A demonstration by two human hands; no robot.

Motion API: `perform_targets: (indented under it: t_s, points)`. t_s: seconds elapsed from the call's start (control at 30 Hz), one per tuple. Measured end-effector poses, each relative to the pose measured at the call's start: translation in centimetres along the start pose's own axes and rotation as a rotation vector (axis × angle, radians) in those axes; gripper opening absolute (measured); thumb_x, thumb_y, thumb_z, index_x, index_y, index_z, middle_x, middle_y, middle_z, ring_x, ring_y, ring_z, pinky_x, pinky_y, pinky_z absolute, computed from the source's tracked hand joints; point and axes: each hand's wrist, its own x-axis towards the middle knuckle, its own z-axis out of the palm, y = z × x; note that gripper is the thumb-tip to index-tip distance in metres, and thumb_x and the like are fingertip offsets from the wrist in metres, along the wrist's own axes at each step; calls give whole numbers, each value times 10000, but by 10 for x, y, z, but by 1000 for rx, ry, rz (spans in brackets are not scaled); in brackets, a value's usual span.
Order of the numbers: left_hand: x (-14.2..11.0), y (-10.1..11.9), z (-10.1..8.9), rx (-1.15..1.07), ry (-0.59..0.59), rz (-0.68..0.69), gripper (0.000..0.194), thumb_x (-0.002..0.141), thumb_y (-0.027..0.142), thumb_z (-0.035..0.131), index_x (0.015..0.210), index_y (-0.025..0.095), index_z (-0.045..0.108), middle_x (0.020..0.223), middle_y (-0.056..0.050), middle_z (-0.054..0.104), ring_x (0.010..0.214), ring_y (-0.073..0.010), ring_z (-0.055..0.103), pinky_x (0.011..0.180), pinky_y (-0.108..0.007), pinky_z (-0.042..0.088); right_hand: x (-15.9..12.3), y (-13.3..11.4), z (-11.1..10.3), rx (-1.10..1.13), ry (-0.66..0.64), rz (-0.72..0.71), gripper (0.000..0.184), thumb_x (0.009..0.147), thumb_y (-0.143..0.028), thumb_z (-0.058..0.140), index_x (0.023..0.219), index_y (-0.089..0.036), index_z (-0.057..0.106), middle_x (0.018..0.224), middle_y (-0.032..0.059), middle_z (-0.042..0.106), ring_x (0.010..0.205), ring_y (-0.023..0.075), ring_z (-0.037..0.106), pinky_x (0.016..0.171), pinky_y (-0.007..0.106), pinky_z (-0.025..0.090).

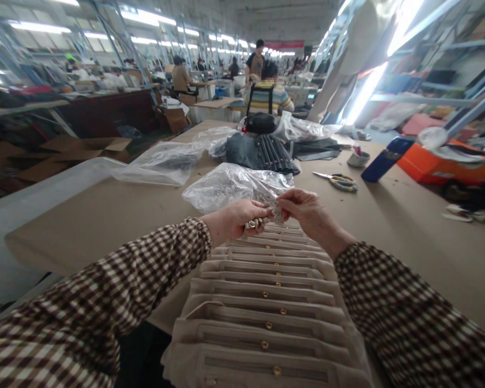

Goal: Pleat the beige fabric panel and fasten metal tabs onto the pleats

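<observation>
Both my hands meet over the far end of a row of overlapping beige fabric pieces [262,302], each with a small gold stud. My left hand [242,216] is closed around a few small metal studs. My right hand [303,210] is pinched, its fingertips against the left hand's, holding something tiny I cannot make out. A crumpled clear plastic bag [226,188] with small metal parts lies just beyond my hands on the brown table [105,215].
Scissors [339,181] lie to the right, near a small bowl [358,158] and a blue bottle [382,159]. A pile of dark fabric pieces [261,152] and more plastic bags [161,161] lie farther back. An orange crate [440,164] stands at right. People work in the background.
</observation>
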Motion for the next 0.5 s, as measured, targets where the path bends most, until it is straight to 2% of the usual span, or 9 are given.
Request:
perform_targets:
  t_s: [0.13,0.2,0.33,0.5]
  points:
    - [8,2,-1,11,-146,14,169,953,179,494,856,118,619,635,-3,546,419,-74,512,291,-131,208,0,6,2,-17,-29,-28,234,639,-358,763,665,-162,638,582,-8,628,505,84,514,503,227,445]
    - [12,0,-2,22,-176,0,172,960,184,481,877,119,618,639,-9,555,429,-78,522,296,-130,211,1,8,0,-23,-32,-48,255,630,-373,778,669,-162,640,574,-15,619,502,84,511,504,230,443]
    - [23,-3,-1,50,-154,22,134,928,212,562,853,119,621,662,-15,573,456,-83,537,315,-145,223,2,18,-6,-40,25,-48,313,610,-405,799,672,-165,610,529,-35,580,428,70,460,416,211,376]
    - [33,-4,10,197,-110,64,146,892,250,620,861,111,656,757,-59,651,436,-65,473,337,-170,229,1,33,-11,-45,52,98,326,662,-452,750,683,-161,602,481,-34,539,404,74,440,385,211,353]
